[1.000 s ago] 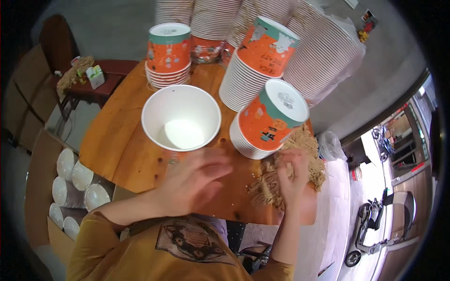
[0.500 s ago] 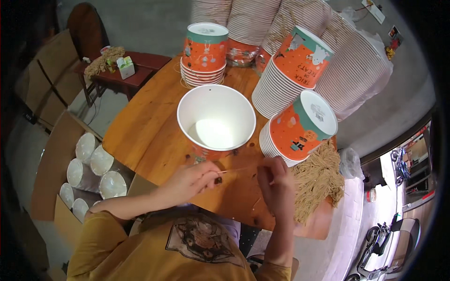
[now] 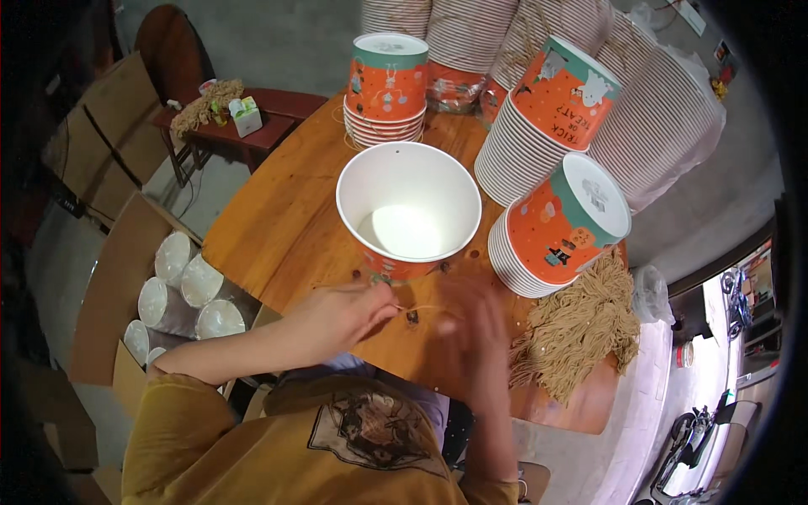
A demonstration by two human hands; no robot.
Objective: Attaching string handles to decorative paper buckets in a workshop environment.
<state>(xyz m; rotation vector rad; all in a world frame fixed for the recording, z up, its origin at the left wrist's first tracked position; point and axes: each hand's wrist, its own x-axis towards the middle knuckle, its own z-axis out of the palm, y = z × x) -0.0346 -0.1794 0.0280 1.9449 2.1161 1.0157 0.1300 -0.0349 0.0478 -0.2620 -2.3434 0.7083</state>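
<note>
My left hand [image 3: 358, 316] pinches the end of a thin tan cord [image 3: 421, 308] at the front of the table. My right hand [image 3: 473, 324] is to the right of it, at the cord's other end; motion blurs its fingers, so its grip does not show. Just beyond both hands an open paper bucket [image 3: 408, 175] stands upright, white inside and orange outside, with a small dark hole near its far rim. A thick bundle of tan cords [image 3: 576, 324] lies on the table to the right of my right hand.
Upside-down stacks of orange-and-green buckets stand at the right [image 3: 555, 231], behind it [image 3: 547, 105] and at the back [image 3: 389, 84]. Taller wrapped stacks [image 3: 665, 118] rise behind. Left of the wooden table [image 3: 278, 227], a cardboard box [image 3: 109, 286] holds wrapped buckets. A red bench [image 3: 278, 126] stands farther off.
The view has shifted, so the table appears farther right. My right hand has moved and become blurred, while my left hand keeps its pinch on the cord.
</note>
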